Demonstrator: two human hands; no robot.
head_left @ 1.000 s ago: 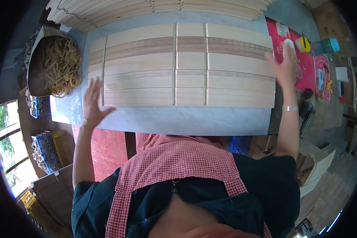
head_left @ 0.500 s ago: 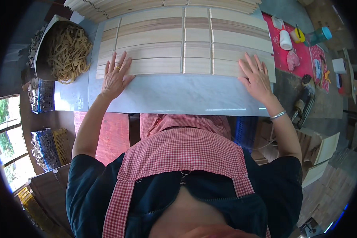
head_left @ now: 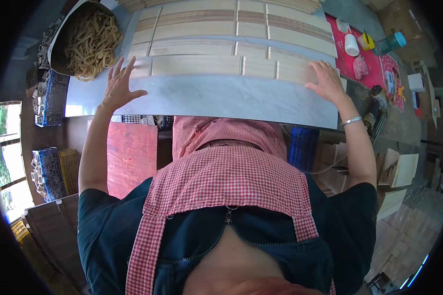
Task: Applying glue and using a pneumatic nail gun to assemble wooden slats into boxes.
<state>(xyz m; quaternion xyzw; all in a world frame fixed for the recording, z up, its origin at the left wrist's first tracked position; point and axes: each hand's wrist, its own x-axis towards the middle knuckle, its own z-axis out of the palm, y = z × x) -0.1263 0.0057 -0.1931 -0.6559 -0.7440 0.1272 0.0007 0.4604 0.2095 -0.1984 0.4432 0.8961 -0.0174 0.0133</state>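
Near plank (head_left: 197, 65) on the grey table (head_left: 206, 96), between both hands, back from the front edge. Left hand (head_left: 115, 91) spread wide by the left end, thumb well away from the fingers; cannot tell contact there, with blurred wood near the fingertips. Right hand (head_left: 330, 86) also wide, fingers over the right end, thumb in front of the near edge; seems to touch, without any closed grip.

As for progress, near plank out of line with the second plank (head_left: 192, 47), grooves shifted to the right; cannot make out any gap between. Behind both, a narrow strip of bare tabletop, then the far planks (head_left: 202, 32), side by side, grooves roughly in line, clear of both hands. By judgement, only begun: front two parted from the group, the rest left together. Beyond, at the upper edge, a wood stack (head_left: 300, 6). Tan bands (head_left: 93, 46) in a bin to the left; white bottle (head_left: 351, 45) to the right.
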